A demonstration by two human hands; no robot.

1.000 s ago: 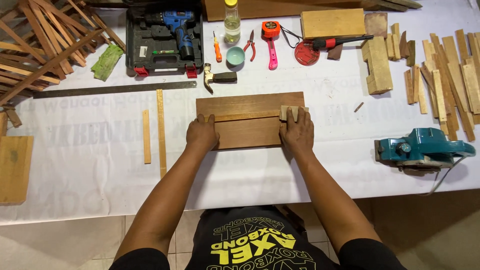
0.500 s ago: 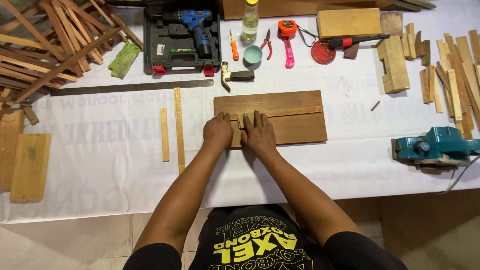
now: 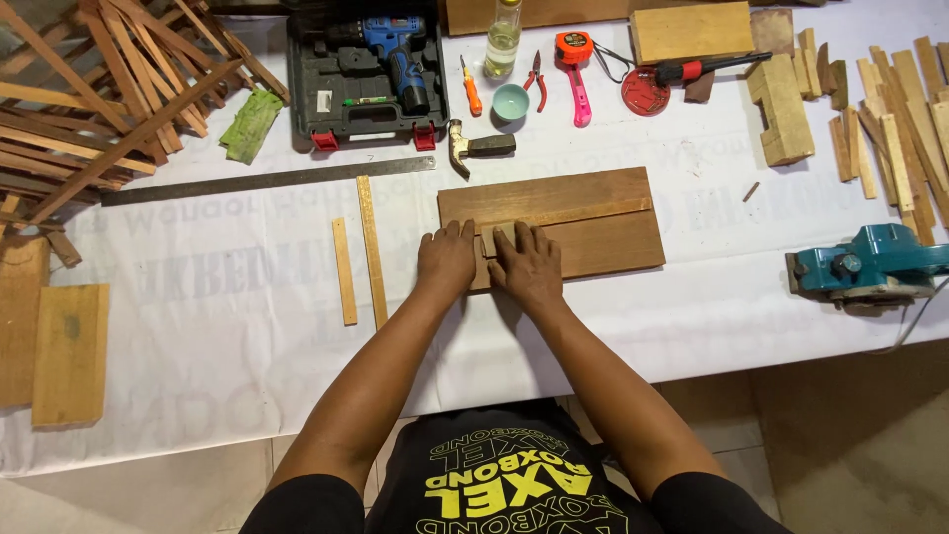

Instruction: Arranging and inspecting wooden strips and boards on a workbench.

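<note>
Hands rest side by side on a brown wooden board (image 3: 583, 222) lying flat mid-table. Left hand (image 3: 446, 259) lies palm down at the board's left edge, fingers spread. Right hand (image 3: 527, 267) lies just beside it, fingers extended; a small pale wood block (image 3: 498, 235) sits between the hands, possibly pinched. Bare white tablecloth (image 3: 692, 316) lies between board and near table edge. An open drill case (image 3: 366, 74) behind holds a blue drill (image 3: 395, 49).
</note>
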